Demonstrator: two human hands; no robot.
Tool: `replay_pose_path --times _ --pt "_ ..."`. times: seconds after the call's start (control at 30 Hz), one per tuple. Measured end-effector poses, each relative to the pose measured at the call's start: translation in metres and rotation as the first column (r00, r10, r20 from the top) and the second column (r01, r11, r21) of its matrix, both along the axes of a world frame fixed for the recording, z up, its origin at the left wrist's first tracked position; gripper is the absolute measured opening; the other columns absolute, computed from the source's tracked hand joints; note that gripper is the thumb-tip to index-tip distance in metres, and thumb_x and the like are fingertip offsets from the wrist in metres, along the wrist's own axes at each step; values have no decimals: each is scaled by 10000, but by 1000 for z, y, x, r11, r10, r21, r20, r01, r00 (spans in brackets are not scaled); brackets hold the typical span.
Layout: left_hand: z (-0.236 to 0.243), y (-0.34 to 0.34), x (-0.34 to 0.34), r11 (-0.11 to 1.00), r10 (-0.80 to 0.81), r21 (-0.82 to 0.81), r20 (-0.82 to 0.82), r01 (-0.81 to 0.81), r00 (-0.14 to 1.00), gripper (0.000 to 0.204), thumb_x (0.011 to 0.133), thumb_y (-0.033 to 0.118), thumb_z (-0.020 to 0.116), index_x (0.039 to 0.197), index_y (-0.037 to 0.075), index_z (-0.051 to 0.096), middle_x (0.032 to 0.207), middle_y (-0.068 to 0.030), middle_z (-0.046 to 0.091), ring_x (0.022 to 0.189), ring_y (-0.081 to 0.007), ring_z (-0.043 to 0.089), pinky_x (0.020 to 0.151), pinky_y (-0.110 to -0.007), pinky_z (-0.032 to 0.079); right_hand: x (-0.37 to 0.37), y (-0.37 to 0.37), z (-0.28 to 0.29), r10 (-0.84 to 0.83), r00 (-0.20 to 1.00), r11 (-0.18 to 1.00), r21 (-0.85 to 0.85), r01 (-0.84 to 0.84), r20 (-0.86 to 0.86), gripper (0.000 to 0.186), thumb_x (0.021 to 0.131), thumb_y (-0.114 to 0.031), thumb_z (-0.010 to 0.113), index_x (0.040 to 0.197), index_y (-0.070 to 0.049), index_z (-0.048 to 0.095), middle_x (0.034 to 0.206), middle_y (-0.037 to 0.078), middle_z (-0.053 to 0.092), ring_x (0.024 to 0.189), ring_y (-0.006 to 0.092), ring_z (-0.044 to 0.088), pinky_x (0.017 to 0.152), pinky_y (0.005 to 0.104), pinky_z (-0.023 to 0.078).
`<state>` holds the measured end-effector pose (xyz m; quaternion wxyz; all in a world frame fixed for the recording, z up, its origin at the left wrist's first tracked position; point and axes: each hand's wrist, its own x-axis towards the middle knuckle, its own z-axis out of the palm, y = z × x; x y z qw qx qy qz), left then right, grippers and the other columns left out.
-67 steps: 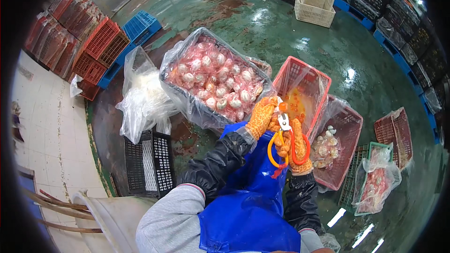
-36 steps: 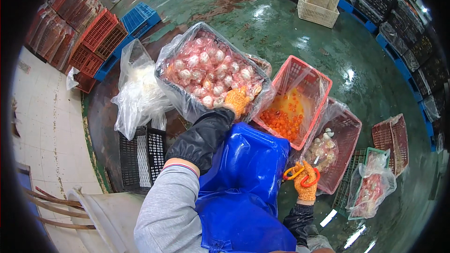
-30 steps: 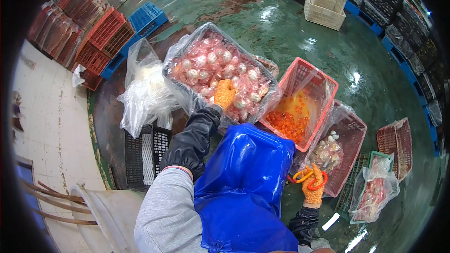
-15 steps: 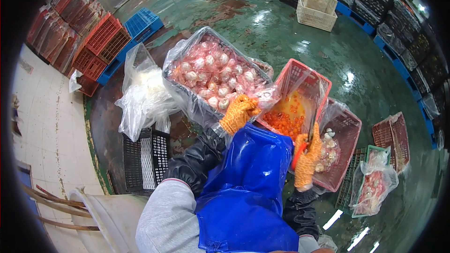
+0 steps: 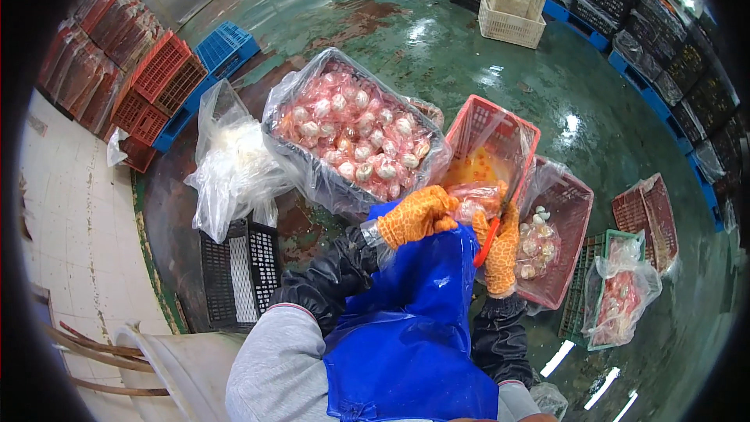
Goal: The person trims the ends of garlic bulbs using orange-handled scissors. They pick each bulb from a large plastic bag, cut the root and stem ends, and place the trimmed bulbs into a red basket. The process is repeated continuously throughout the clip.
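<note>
The wrapped packet [image 5: 475, 202], a pale rounded item in red-tinted clear film, sits between the fingers of both hands, above the near end of the red crate [image 5: 483, 116]. The left hand [image 5: 419, 216] has its fingers curled together at the packet's left edge, apparently pinching the film. The right hand [image 5: 502, 254] is closed around the red-handled scissors [image 5: 487, 244]; its upper fingers meet the packet's right side, but their grip there is partly hidden.

Expected handling: light; film limp and slippery when wet; contents probably fragile. Grip the loose film at the ends, without squeezing the middle.

Beyond the left fingers stands a film-lined dark crate [image 5: 316, 177] of similar packets. Orange balls [image 5: 483, 162] lie in yellowish liquid just beyond the packet. Right of the right fingers is a dark red crate [image 5: 574, 207]. The green floor [image 5: 449, 62] is wet and glossy; crate stacks [image 5: 160, 70] stand far left.
</note>
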<state>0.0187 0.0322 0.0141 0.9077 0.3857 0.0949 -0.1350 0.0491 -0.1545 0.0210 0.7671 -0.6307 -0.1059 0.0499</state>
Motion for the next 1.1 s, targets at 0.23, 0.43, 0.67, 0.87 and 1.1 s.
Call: replay_pose_path --times 0.23,0.43,0.67,0.87,1.1 --pt "19 -28 -10 960 82 273 -91 -54 992 327 940 409 532 1114 132 527 766 -38 568 637 -132 567 567 -249 468 -5 1 7 62 953 993 115 -28 -297 275 901 -261 622 1088 -64 578 774 15 594 591 91 550 431 224 434" --pt "22 -41 -13 586 22 810 12 -23 1000 470 906 431 571 1158 42 493 847 -99 626 730 -154 612 588 -292 483 -17 11 0 -25 942 997 57 47 -336 325 914 -235 608 1168 -57 511 791 -4 575 520 67 499 387 200 362" --pt "24 -50 -14 570 76 808 130 -150 989 458 883 435 596 1093 28 575 759 -89 641 664 -172 623 574 -320 476 -11 7 -2 32 961 999 42 -21 -275 243 929 -172 578 1136 -55 524 798 -1 571 518 51 496 402 183 358" --pt "16 -50 -6 744 172 650 37 -154 985 422 885 468 582 1032 72 591 600 -42 572 447 -133 525 392 -274 398 8 9 -31 5 999 1000 12 -5 -43 353 924 -247 585 1209 -58 495 792 35 596 545 102 550 437 234 462" --pt "8 -17 22 795 528 361 -18 -487 849 494 916 573 452 825 99 558 508 -12 485 359 -116 427 311 -248 308 -8 -9 -20 87 996 907 -414 -72 16 582 812 -263 731 1280 -14 491 1044 95 600 884 180 575 754 282 490"
